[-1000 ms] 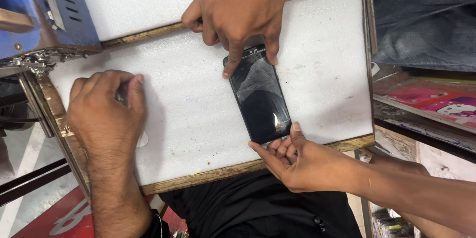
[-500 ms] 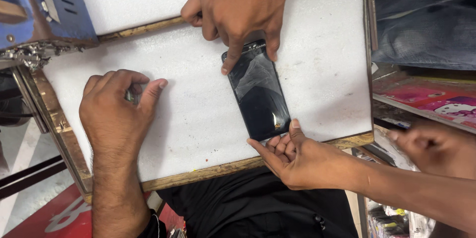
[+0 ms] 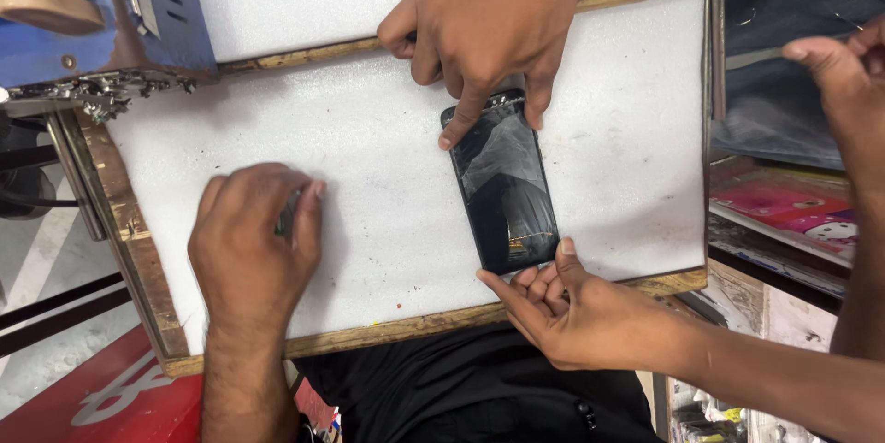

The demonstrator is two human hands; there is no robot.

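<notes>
A black phone (image 3: pixel 505 196) with a cracked, glossy face lies on a white foam board (image 3: pixel 369 139). My right hand (image 3: pixel 576 314) pinches its near end, thumb on the lower corner and fingertips under the edge. Another person's hand (image 3: pixel 489 23) reaches in from the far side and presses two fingers against the phone's far end. My left hand (image 3: pixel 251 245) rests knuckles-up on the board to the left of the phone. Its fingers are curled around a small thing (image 3: pixel 280 222) that is mostly hidden.
The board sits in a wooden frame (image 3: pixel 387 330). A blue metal machine (image 3: pixel 101 10) stands at the far left corner. A third hand (image 3: pixel 843 74) holds a thin tool at the upper right, above a shelf with colourful packets (image 3: pixel 784 208). A red floor patch (image 3: pixel 101 401) lies below left.
My left hand has slid right and nearer along the board. A third hand came in at the right and rose to the upper right. The phone and both hands on it stayed put.
</notes>
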